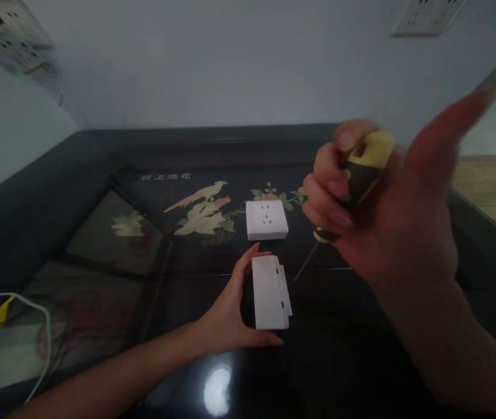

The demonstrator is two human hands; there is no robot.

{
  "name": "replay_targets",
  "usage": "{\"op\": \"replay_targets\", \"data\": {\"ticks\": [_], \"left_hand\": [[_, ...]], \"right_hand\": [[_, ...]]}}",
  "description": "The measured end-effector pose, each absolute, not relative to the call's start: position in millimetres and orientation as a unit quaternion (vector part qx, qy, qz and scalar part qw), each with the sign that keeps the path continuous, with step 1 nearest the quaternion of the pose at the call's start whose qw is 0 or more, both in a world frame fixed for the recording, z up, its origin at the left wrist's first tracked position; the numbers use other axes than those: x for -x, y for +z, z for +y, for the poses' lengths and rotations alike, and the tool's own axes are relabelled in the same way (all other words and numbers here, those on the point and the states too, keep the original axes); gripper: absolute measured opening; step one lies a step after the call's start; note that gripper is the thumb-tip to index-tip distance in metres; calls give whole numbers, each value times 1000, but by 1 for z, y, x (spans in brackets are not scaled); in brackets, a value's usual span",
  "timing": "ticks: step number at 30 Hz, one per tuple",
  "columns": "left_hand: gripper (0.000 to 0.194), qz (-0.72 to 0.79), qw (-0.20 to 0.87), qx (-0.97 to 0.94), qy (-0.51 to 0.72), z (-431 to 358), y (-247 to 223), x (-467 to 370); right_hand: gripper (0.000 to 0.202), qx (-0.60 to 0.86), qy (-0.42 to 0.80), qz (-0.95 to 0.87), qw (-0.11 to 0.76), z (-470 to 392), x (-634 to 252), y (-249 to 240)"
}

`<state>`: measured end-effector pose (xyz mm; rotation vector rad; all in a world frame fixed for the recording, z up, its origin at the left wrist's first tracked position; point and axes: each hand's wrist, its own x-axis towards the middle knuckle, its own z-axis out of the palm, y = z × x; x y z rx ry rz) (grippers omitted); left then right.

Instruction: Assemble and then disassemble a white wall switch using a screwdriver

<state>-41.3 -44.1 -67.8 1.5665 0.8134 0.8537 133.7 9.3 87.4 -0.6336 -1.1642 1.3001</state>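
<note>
My left hand [234, 308] grips a white socket box [269, 294] by its two ends, low over the dark glossy tabletop. A thin panel with small dark slots shows along the box's right side. Raised at the right and close to the camera, my right hand [383, 198] has its fingers wrapped round the yellow and black handle of a screwdriver [362, 169], with the thumb stretched away. The screwdriver's thin shaft slants down to the left, its tip just right of the box. Beyond the left hand, a white wall socket [267, 219] lies face up on the table.
The dark tabletop [326, 361] bears a bird and flower picture [204, 212]. A white cable [47, 326] with a yellow tag [2, 313] lies at the left. Sockets are on the wall at upper left [16, 43] and upper right [427, 17].
</note>
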Motion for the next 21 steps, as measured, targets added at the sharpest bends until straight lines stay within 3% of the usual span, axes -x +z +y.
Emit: {"op": "replay_targets", "data": {"ticks": [5,17,21], "left_hand": [[112,363,543,-671,351,-44,-68,44],[95,359,535,-671,368,-43,-63,41],[99,340,541,-673,373,-42,-64,41]], "right_hand": [[60,350,454,-533,622,7,-126,87],[63,358,462,-531,614,8,-117,80],[58,324,475,-536,619,7,-118,77]]}}
